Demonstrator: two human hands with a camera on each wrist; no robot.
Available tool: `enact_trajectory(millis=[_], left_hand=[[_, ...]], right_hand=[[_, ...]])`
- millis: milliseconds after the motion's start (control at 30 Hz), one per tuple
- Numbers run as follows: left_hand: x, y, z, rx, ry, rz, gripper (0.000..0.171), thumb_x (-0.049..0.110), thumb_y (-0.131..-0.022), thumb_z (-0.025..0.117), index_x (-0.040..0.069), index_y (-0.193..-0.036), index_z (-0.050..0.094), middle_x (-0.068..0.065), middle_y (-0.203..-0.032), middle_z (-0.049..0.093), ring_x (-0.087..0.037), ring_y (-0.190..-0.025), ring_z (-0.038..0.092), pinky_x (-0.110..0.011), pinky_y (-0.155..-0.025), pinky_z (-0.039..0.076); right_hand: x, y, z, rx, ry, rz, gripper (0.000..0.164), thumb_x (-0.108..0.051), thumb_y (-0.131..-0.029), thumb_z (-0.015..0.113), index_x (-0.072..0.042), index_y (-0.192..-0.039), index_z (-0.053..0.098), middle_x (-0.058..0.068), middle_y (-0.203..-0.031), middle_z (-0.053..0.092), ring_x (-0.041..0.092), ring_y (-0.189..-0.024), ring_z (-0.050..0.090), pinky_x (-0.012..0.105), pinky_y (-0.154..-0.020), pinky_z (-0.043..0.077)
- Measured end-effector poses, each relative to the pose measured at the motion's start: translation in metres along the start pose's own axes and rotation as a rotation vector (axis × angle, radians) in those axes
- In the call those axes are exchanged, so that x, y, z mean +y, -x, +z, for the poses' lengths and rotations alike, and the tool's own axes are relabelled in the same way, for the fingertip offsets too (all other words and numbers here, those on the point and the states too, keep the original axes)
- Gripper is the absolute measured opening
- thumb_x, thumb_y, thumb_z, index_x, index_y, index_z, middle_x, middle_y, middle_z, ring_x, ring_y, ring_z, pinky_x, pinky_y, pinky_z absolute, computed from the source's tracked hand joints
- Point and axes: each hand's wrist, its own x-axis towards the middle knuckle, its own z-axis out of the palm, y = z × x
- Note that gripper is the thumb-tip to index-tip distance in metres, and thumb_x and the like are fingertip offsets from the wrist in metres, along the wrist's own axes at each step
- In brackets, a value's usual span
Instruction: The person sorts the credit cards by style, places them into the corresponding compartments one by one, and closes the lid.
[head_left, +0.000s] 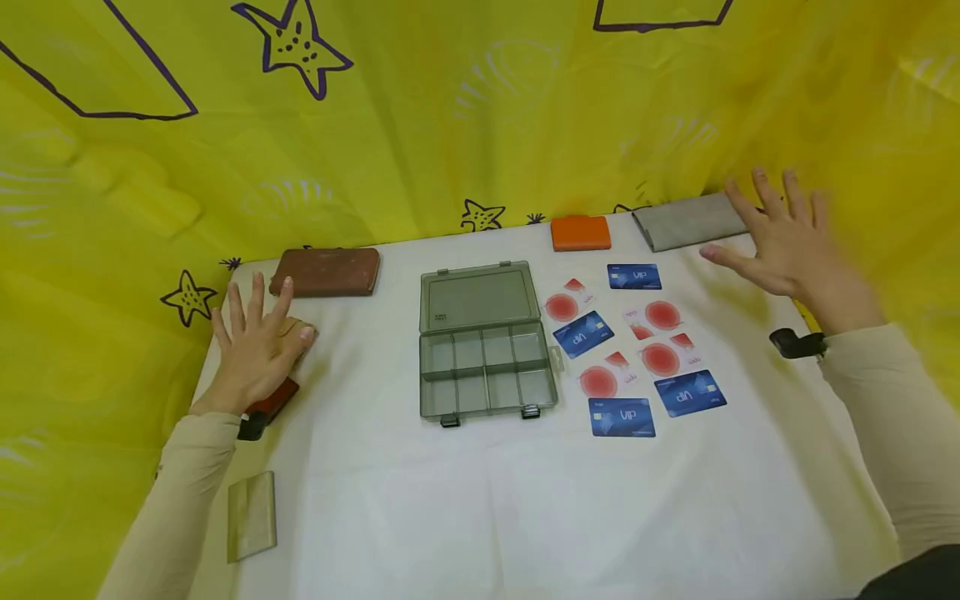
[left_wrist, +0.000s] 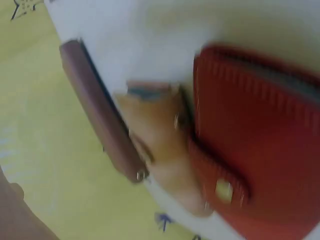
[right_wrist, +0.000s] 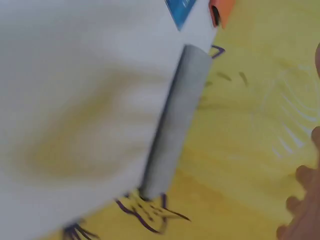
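Note:
My left hand (head_left: 255, 354) is raised over the left side of the table with its fingers spread, holding nothing. Below it, partly hidden, are a tan wallet (left_wrist: 160, 135) and a red snap wallet (left_wrist: 255, 140). My right hand (head_left: 795, 254) is spread too, above the table's right side near a folded grey case (head_left: 690, 222). An open green-tinted compartment box (head_left: 486, 367) lies in the middle, its lid (head_left: 480, 298) folded back. Right of it, several blue VIP cards (head_left: 621, 417) and red-and-white cards (head_left: 600, 382) lie spread out.
A brown wallet (head_left: 330, 273) lies at the back left and an orange one (head_left: 581, 233) at the back. A beige card holder (head_left: 252, 517) lies at the front left. Yellow patterned cloth (head_left: 420, 125) hangs around the white table (head_left: 420, 517).

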Motion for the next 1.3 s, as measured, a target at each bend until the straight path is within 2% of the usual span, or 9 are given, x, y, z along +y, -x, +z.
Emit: enact_trajectory(millis=[133,233,333,467,667,800,1000,1233,1300], left_hand=[[0.016,0.001,0.025,-0.013,0.093,0.023,0.083,0.054,-0.109,0.046,0.027,-0.172,-0.001,-0.011,-0.177,-0.022,-0.047,-0.158,-0.030,-0.077,-0.118,-0.017],[0.038,0.002,0.052,-0.068,0.176,0.027,0.089,0.047,-0.108,0.052,0.019,-0.172,-0.003,-0.018,-0.177,-0.015,-0.052,-0.159,-0.023,-0.077,-0.120,-0.012],[0.064,0.004,0.080,-0.152,0.252,0.033,0.096,0.045,-0.106,0.054,0.011,-0.171,-0.009,-0.020,-0.177,-0.013,-0.051,-0.159,-0.020,-0.074,-0.122,-0.010],[0.093,0.009,0.102,-0.260,0.368,0.069,0.110,0.052,-0.102,0.063,0.011,-0.169,-0.013,-0.014,-0.178,-0.014,-0.042,-0.161,-0.024,-0.069,-0.124,-0.013],[0.112,0.009,0.112,-0.316,0.465,0.151,0.130,0.051,-0.087,0.083,0.015,-0.171,-0.009,-0.009,-0.180,-0.006,-0.036,-0.163,-0.021,-0.066,-0.123,-0.020],[0.115,0.008,0.117,-0.307,0.468,0.147,0.134,0.047,-0.084,0.088,0.015,-0.171,-0.008,-0.011,-0.180,-0.002,-0.036,-0.165,-0.014,-0.065,-0.123,-0.020],[0.115,0.011,0.123,-0.272,0.498,0.141,0.135,0.045,-0.081,0.091,0.015,-0.172,-0.003,-0.012,-0.179,0.004,-0.036,-0.166,-0.007,-0.064,-0.124,-0.019],[0.115,0.011,0.121,-0.254,0.499,0.134,0.134,0.044,-0.081,0.092,0.016,-0.172,-0.002,-0.011,-0.179,0.007,-0.034,-0.166,-0.004,-0.062,-0.125,-0.019],[0.114,0.010,0.121,-0.252,0.499,0.145,0.134,0.045,-0.081,0.092,0.015,-0.172,-0.002,-0.011,-0.179,0.006,-0.034,-0.166,-0.004,-0.062,-0.125,-0.019]], right_hand=[[-0.010,-0.006,0.028,0.063,-0.223,-0.068,0.094,-0.057,-0.101,0.062,-0.014,-0.172,0.016,0.025,-0.177,0.008,0.055,-0.159,0.010,0.077,-0.123,0.009],[-0.021,-0.009,0.049,0.006,-0.360,-0.062,0.086,-0.044,-0.098,0.073,-0.010,-0.167,0.033,0.029,-0.167,0.033,0.055,-0.148,0.034,0.076,-0.115,0.030],[-0.029,-0.013,0.066,-0.107,-0.409,-0.036,0.078,-0.037,-0.097,0.078,-0.008,-0.161,0.044,0.030,-0.158,0.045,0.051,-0.139,0.043,0.073,-0.110,0.038],[-0.034,-0.021,0.081,-0.190,-0.377,-0.046,0.072,-0.029,-0.096,0.080,-0.004,-0.156,0.049,0.032,-0.156,0.043,0.053,-0.139,0.042,0.074,-0.114,0.034],[-0.036,-0.031,0.085,-0.227,-0.368,-0.033,0.065,-0.024,-0.095,0.081,-0.001,-0.150,0.055,0.031,-0.146,0.050,0.051,-0.129,0.047,0.070,-0.111,0.038],[-0.036,-0.036,0.082,-0.261,-0.406,-0.009,0.061,-0.021,-0.094,0.082,0.002,-0.144,0.056,0.032,-0.138,0.055,0.049,-0.125,0.050,0.067,-0.112,0.040],[-0.035,-0.034,0.081,-0.286,-0.457,0.038,0.064,-0.019,-0.094,0.080,0.008,-0.141,0.046,0.035,-0.135,0.051,0.050,-0.121,0.049,0.067,-0.111,0.040],[-0.037,-0.027,0.079,-0.221,-0.518,0.027,0.043,-0.016,-0.111,0.052,0.009,-0.140,0.034,0.047,-0.141,0.047,0.058,-0.126,0.051,0.072,-0.113,0.035],[-0.039,-0.024,0.076,-0.169,-0.551,0.040,0.041,-0.017,-0.112,0.050,0.006,-0.141,0.034,0.046,-0.141,0.047,0.054,-0.119,0.060,0.066,-0.109,0.043]])
